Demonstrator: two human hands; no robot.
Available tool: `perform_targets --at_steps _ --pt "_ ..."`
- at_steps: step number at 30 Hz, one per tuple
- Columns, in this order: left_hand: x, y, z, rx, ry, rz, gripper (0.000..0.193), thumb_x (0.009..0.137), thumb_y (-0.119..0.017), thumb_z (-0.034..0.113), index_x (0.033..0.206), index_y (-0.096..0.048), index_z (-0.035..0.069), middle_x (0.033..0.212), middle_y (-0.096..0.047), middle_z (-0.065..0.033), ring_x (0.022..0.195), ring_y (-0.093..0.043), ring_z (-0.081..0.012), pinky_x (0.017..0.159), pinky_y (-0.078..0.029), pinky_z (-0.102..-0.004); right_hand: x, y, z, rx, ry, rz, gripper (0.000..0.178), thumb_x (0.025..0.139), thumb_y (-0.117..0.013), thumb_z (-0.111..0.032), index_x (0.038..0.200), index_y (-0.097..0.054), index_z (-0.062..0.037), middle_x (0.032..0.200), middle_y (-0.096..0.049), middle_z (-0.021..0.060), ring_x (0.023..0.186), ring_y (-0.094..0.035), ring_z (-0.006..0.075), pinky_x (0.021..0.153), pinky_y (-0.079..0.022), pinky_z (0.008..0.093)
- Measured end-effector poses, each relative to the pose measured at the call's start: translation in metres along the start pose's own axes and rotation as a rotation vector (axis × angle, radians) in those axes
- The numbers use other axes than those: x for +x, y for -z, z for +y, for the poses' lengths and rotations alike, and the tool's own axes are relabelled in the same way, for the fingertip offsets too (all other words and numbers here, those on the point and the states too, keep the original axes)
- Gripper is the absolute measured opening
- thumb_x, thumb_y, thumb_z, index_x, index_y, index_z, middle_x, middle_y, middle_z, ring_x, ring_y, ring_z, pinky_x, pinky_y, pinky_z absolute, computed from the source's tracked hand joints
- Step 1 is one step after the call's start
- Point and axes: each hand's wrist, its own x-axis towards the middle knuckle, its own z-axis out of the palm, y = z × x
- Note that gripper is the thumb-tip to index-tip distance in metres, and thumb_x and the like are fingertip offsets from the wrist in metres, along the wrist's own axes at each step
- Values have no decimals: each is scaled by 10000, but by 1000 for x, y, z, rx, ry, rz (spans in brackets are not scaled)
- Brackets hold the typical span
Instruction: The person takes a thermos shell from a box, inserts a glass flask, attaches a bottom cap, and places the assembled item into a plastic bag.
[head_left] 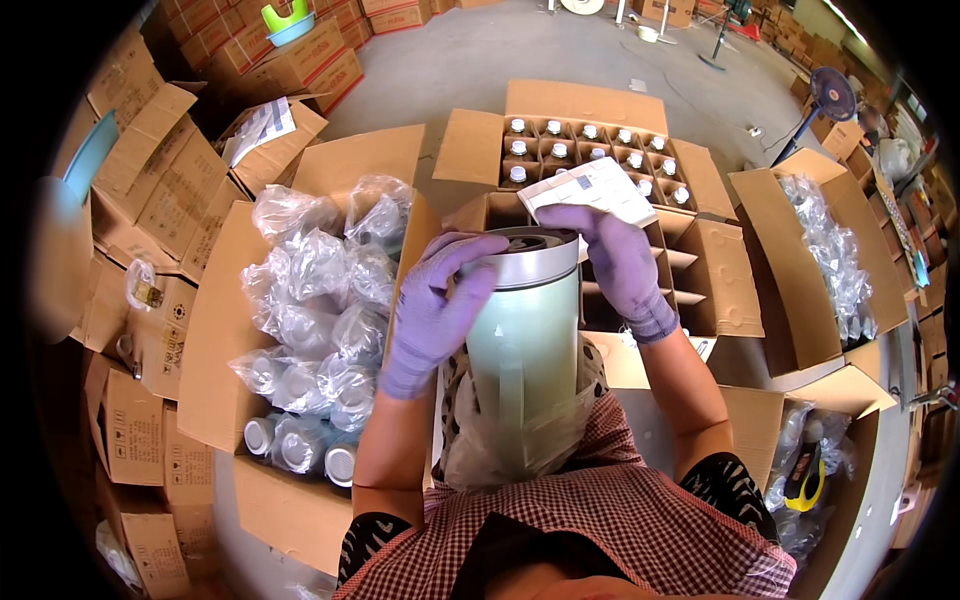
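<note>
A large pale green tumbler (525, 340) with a silver rim and a dark top stands upright in front of my body. Clear plastic bagging (515, 445) is gathered around its lower part. My left hand (432, 310), in a purple knit glove, is closed around the left of the rim, thumb and fingers against it. On the other side, my gloved right hand (622, 262) curls its fingers over the rim's right edge. Just beyond, a white printed sheet (600, 190) lies across a divided carton (690, 270). The tumbler's far side is hidden.
At left, an open carton (215, 350) holds several plastic-wrapped tumblers (310, 330). Bottles with light caps (560, 152) fill the far compartments ahead. Cartons at right hold crumpled plastic bags (830, 260) and a yellow-and-black tape dispenser (803, 478). A fan (832, 95) stands far right.
</note>
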Motion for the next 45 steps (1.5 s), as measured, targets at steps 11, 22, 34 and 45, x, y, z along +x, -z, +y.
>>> perform_targets --at_steps 11,22,34,45 --pt "14 -65 -91 -1466 72 17 420 1063 -433 353 1065 -637 -14 1101 -678 -195 1174 -614 -314 1060 -481 -484 -4 -49 -53 -875 120 11 544 918 -609 -364 1314 -551 5 1194 -663 201 1120 -627 384 1031 -451 436" --pt "15 -13 0 -149 -29 105 310 1040 -470 195 1181 -635 -27 1084 -698 -114 1058 -646 -245 1074 -433 -389 16 4 55 622 -228 28 635 1095 -233 -438 1386 -570 15 1396 -591 175 1288 -550 291 1147 -378 398" --pt "4 -49 -114 -1317 206 303 401 1066 -380 256 749 -498 40 870 -602 -147 1177 -563 -347 1071 -423 -499 -9 -45 -49 -893 248 31 353 956 -523 -198 1241 -654 -36 991 -683 193 964 -632 378 940 -475 433" --pt "3 -8 -91 -709 440 276 407 1028 -505 320 1003 -666 -53 1193 -672 -199 1202 -597 -292 1046 -472 -413 9 -18 66 -107 195 84 330 1024 -421 -202 1078 -610 63 1123 -705 217 1097 -673 309 969 -522 348"
